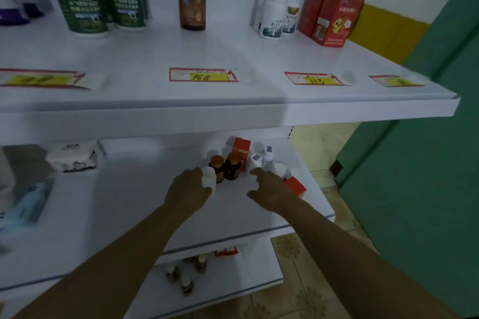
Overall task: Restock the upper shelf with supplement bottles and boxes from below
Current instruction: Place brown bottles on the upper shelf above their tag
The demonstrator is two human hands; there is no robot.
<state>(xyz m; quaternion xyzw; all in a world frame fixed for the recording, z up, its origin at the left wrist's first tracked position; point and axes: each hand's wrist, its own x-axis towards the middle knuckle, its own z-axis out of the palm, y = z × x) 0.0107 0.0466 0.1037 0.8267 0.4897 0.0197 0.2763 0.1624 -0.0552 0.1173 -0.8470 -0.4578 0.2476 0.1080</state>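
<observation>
On the lower shelf (124, 204), my left hand (188, 190) grips a small white bottle (209, 176). Behind it stand two amber bottles with gold caps (225, 166), a red box (241, 149) and several white bottles (261, 159). My right hand (268, 190) reaches toward these with fingers spread and holds nothing; a red box (295, 186) lies just to its right. The upper shelf (233, 59) carries green-labelled white tubs (101, 5), one amber bottle (192, 1), white bottles (277, 15) and red boxes (329, 17).
Price tags (203, 75) lie along the upper shelf's front. White packets (72, 156) and a blue pack (31, 202) sit at the lower shelf's left. A bottom shelf holds small bottles (184, 274). A green wall (420, 163) stands to the right.
</observation>
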